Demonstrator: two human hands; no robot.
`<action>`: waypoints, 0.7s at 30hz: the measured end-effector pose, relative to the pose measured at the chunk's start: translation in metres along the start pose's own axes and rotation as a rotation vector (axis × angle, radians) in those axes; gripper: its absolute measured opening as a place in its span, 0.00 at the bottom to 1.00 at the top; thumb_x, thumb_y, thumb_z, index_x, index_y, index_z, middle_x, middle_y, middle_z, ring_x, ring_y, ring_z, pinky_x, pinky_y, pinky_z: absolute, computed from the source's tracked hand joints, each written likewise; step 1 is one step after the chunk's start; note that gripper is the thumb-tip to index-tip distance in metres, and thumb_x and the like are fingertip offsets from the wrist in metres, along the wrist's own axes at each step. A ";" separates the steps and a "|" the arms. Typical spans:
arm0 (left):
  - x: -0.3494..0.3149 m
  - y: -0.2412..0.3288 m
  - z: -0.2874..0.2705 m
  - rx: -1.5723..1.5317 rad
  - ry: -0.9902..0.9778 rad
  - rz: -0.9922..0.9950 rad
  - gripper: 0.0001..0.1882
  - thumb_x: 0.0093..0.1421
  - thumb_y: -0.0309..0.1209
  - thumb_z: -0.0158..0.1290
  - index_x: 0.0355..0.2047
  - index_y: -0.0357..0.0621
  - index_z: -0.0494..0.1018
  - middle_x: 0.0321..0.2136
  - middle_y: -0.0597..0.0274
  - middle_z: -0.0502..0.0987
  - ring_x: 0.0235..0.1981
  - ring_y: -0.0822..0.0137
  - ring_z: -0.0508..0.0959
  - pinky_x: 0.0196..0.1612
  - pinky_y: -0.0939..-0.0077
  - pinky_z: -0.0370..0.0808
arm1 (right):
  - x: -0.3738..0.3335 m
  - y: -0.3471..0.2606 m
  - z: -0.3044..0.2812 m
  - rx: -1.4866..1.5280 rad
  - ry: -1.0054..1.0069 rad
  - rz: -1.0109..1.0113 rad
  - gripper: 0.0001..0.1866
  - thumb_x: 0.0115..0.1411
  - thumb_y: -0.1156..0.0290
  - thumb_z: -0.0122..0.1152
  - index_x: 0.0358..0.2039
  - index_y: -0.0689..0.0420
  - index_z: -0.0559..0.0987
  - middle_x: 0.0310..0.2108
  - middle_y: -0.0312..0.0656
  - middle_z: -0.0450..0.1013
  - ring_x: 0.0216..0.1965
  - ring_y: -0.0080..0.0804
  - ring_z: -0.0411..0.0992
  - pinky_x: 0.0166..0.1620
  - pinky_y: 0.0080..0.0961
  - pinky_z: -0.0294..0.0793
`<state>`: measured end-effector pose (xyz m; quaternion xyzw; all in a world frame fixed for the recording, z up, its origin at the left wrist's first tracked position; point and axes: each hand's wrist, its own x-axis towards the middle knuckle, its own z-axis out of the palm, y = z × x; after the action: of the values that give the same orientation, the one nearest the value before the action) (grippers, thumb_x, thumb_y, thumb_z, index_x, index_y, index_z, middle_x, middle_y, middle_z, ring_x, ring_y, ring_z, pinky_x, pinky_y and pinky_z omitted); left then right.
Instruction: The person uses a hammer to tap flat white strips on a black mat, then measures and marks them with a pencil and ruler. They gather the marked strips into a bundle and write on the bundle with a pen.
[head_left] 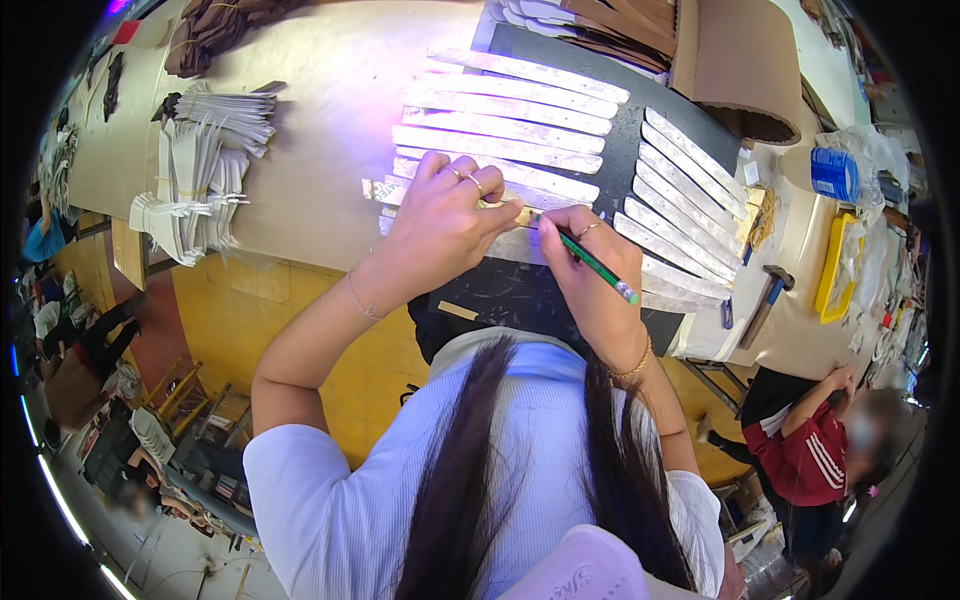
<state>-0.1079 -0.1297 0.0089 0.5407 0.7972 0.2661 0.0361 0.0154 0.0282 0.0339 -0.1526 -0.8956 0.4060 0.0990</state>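
Observation:
My right hand (597, 275) grips a green pencil (600, 265) with a pale eraser end, its tip down at a narrow yellowish strip (526, 217). My left hand (440, 222) lies over that strip, fingers bent and pressed down on it; the fingers cover most of it. One end of a marked strip (380, 190) pokes out left of the hand. Beyond the hands, several long, curved whitish strips (505, 122) lie in a row on a black board (620, 110). A second row of whitish strips (690, 195) fans out to the right.
Bundled white strips (195, 180) and dark brown pieces (215, 35) lie on the left of the table. To the right are a hammer (768, 305), a yellow tray (836, 265), a blue-banded container (834, 175) and curled cardboard (745, 70). A person in red (800, 450) stands at the right.

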 end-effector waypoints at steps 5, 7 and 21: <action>0.001 0.000 -0.001 0.003 -0.004 0.006 0.09 0.53 0.34 0.65 0.35 0.51 0.84 0.30 0.67 0.73 0.35 0.65 0.73 0.44 0.64 0.64 | 0.004 -0.002 -0.003 0.020 -0.033 0.071 0.06 0.61 0.72 0.66 0.29 0.57 0.77 0.24 0.44 0.76 0.21 0.43 0.75 0.24 0.32 0.71; 0.001 0.000 -0.001 0.005 -0.014 0.005 0.09 0.54 0.34 0.65 0.35 0.51 0.84 0.30 0.67 0.72 0.35 0.65 0.73 0.44 0.64 0.64 | 0.002 -0.004 -0.001 -0.018 -0.006 0.063 0.06 0.61 0.72 0.66 0.29 0.57 0.77 0.24 0.44 0.76 0.20 0.43 0.74 0.24 0.32 0.71; -0.009 0.007 -0.011 -0.068 0.048 -0.034 0.13 0.52 0.33 0.66 0.39 0.53 0.85 0.30 0.68 0.74 0.35 0.65 0.73 0.44 0.65 0.65 | -0.014 0.011 -0.020 0.266 0.144 0.216 0.07 0.67 0.70 0.62 0.35 0.62 0.82 0.22 0.38 0.77 0.21 0.18 0.69 0.27 0.19 0.68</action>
<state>-0.1023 -0.1401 0.0195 0.5188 0.7974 0.3056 0.0399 0.0363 0.0442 0.0372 -0.2620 -0.8031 0.5170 0.1381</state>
